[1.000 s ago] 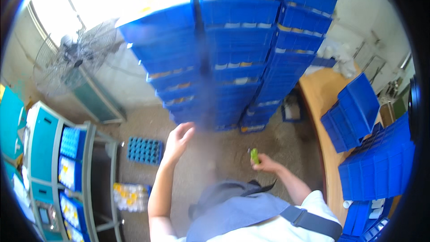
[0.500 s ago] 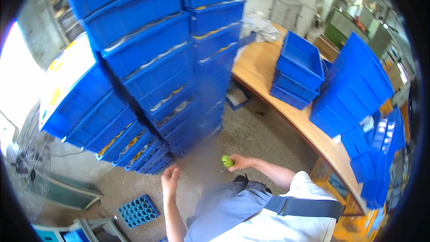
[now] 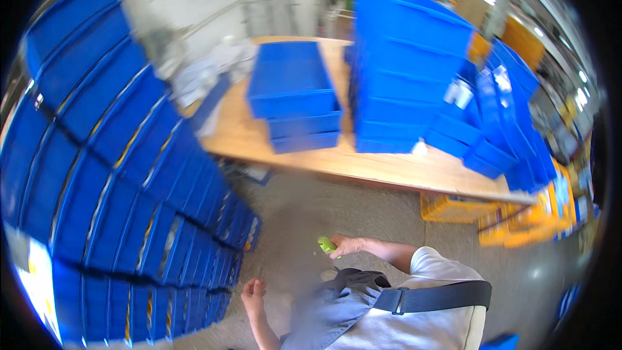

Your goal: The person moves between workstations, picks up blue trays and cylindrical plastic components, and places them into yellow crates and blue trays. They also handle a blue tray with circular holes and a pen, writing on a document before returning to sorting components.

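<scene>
My right hand (image 3: 348,246) is closed around a small lime-green object (image 3: 326,244), held in front of my body. Its shape is partly covered by the fingers, so I cannot tell its kind. Lower and to the left is my left hand (image 3: 253,288), raised, with its fingers curled in. Whatever those fingers may hold is hidden. It is nearest the tall stacks of blue plastic crates (image 3: 123,201) on my left, apart from them. A dark smear blurs the space between the two hands.
A wooden table (image 3: 389,167) runs across ahead. On it stand a short pile of blue crates (image 3: 295,100), a taller blue stack (image 3: 405,84), tilted blue bins (image 3: 492,116) and white cloth (image 3: 214,68). Yellow crates (image 3: 518,220) sit beneath its right end.
My view has swung to the right, so the table now lies straight ahead and the crate stacks at the left. The lime-green object stays in my right hand.
</scene>
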Demonstrator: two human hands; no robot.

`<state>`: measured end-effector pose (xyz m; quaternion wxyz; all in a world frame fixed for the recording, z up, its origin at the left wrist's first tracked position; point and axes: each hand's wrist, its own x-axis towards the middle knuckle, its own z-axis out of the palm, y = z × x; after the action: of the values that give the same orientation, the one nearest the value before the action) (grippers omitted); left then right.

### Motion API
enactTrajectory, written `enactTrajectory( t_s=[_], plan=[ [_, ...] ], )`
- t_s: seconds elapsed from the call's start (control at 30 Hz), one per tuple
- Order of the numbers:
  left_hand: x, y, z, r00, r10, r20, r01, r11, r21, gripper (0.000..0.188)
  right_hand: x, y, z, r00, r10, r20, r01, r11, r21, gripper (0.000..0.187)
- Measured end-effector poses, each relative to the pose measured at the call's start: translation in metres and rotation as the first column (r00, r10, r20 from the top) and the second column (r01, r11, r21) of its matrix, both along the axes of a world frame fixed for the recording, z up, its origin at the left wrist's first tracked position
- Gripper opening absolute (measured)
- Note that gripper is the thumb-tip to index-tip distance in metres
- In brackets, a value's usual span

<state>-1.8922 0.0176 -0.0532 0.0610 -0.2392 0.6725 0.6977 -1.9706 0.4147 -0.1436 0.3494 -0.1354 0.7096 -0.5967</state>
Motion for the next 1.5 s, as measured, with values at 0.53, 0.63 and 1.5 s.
enactTrajectory(
  t_s=[0.53,0.63,1.5],
  plan=[
    [-0.014,0.294,-0.073,-0.165,-0.977,0.137,0.986,-0.164,0.020,0.033,0.380,0.095,0.067,0.148,-0.964,-0.222,0.989,0.143,0.038,0.044],
    [0.006,0.350,-0.062,-0.273,-0.924,0.266,0.955,-0.295,-0.044,0.035,0.434,0.090,0.048,-0.051,-0.976,-0.210,0.998,-0.040,-0.052,0.049],
    [0.441,0.890,-0.014,-0.889,-0.445,0.109,0.381,-0.850,-0.363,0.040,0.753,0.343,0.003,-0.694,-0.716,0.080,0.691,-0.693,-0.206,0.028]
  ],
)
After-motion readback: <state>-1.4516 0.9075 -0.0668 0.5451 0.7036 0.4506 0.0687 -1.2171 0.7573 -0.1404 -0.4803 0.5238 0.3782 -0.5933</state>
